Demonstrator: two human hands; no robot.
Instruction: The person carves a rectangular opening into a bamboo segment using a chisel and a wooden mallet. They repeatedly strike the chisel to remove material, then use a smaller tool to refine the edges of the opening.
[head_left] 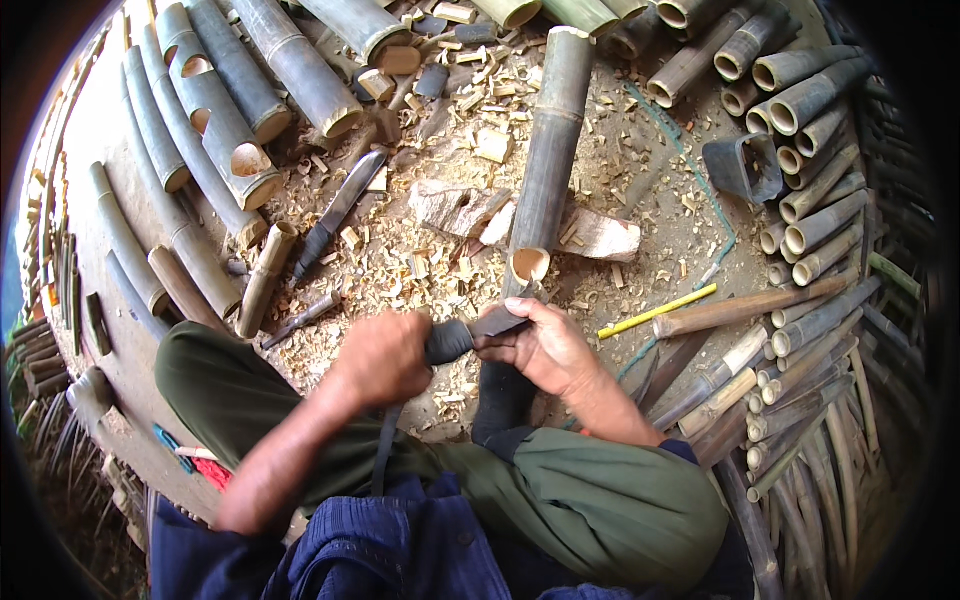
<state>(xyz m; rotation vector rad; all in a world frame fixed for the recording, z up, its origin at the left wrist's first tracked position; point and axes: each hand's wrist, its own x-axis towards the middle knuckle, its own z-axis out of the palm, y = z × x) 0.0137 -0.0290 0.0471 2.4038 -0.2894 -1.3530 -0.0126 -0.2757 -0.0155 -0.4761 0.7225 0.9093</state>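
Observation:
My left hand [385, 355] is closed in a fist around the black-wrapped handle of a knife [447, 343]. My right hand [548, 348] pinches the dark blade of that knife, thumb on top and fingers curled beneath. Just beyond the blade lies a thick grey-green bamboo tube [548, 170] with a pale cut opening at its near end. It rests across a rough whitish block [600, 235] on the ground. Between my knees, the near part of the tube's surroundings is hidden by my hands and a dark shoe [503, 400].
Wood chips [400, 260] cover the ground. A second knife [340, 205] with a black handle lies left of centre. Bamboo tubes [295, 70], one with several holes [225, 125], stretch along the left. Stacked bamboo [820, 230], a black plastic container [743, 165] and a yellow stick [657, 311] lie right.

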